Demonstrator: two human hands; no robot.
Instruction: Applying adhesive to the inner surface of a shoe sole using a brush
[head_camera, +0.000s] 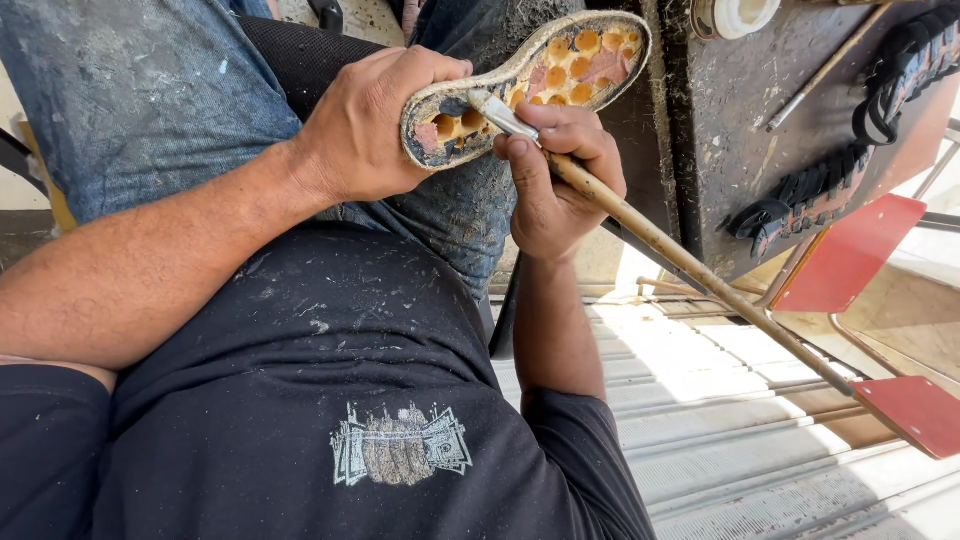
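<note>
- Your left hand (365, 130) is closed around the heel end of the shoe sole (530, 80), held above your lap, honeycomb side up.
- Your right hand (555, 175) is closed on the brush (620, 215), bristles touching the sole's heel cells.
- Black treaded soles (850, 150) lie on the dark bench (730, 110), well apart.

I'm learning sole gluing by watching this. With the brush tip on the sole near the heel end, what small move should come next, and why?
Probably draw the brush along the sole toward the far end. Its tip sits at the near end, by the left hand gripping that end, while the right hand holds the handle. The orange pockets farther along lie beyond the tip.
</note>
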